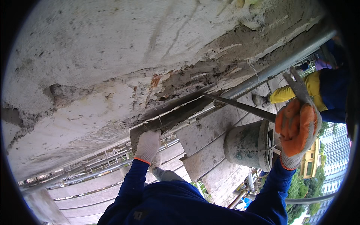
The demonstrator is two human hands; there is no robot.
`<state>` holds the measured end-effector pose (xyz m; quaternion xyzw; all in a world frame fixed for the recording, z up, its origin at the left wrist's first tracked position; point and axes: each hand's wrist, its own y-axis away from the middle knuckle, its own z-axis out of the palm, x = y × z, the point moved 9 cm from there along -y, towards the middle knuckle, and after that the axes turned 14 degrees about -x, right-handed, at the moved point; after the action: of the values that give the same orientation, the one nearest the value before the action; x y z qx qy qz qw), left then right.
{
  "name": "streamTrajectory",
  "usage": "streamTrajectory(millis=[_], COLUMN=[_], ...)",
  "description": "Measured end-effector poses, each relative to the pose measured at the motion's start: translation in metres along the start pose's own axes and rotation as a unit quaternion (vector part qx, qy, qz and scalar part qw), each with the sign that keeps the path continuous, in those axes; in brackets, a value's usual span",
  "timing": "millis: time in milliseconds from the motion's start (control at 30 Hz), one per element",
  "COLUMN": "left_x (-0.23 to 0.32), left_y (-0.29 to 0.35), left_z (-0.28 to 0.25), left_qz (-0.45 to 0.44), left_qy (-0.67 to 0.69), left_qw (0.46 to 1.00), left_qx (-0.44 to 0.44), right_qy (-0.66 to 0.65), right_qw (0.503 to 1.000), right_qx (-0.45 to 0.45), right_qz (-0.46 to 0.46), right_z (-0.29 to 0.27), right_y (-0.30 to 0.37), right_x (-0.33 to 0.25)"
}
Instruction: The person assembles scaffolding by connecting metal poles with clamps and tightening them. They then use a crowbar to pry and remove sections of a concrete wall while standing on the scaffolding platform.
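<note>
My left hand [148,145], in a pale knit glove with an orange cuff, grips the near end of a long dark board [176,115]. Thin wire loops cross the board, which lies along the broken lower edge of the concrete wall [112,56]. Raised at the right, my right hand [298,129] wears a glove with an orange palm, its fingers curled. A grey forked metal tool [299,87] sticks out above this hand. One end of a dark straight bar [242,106] meets the fingers, the other the board's far end; whether tool and bar join is hidden.
A stained bucket [243,145] stands on the plank platform [204,131], below my right hand. A metal scaffold pipe [270,73] runs along the wall. Another person in yellow and dark blue clothing [315,88] is at the far right. Gaps show between the planks at lower left.
</note>
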<state>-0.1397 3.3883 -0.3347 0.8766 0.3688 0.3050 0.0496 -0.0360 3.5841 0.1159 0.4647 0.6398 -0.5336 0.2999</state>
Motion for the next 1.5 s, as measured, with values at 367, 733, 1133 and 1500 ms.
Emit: streamTrajectory(millis=[367,733,1133,1500], left_x=[0.006,0.030,-0.032,0.005], left_y=[0.003,0.033,-0.039,0.007], left_z=[0.003,0.018,-0.058,-0.018], left_qz=[0.022,0.002,0.070,0.099], left_qy=[0.014,-0.002,-0.029,-0.006], left_qw=[0.999,1.000,0.997,0.995], left_qx=[-0.024,0.008,-0.006,0.022], right_qy=[0.359,0.050,0.073,0.186], right_qw=[0.865,0.951,0.974,0.976], right_qx=[-0.167,0.097,0.107,0.100], right_qz=[0.310,0.288,0.184,-0.051], right_z=[0.029,-0.003,0.001,0.086], right_y=[0.015,0.088,-0.025,0.125], right_x=[0.416,0.452,0.154,-0.205])
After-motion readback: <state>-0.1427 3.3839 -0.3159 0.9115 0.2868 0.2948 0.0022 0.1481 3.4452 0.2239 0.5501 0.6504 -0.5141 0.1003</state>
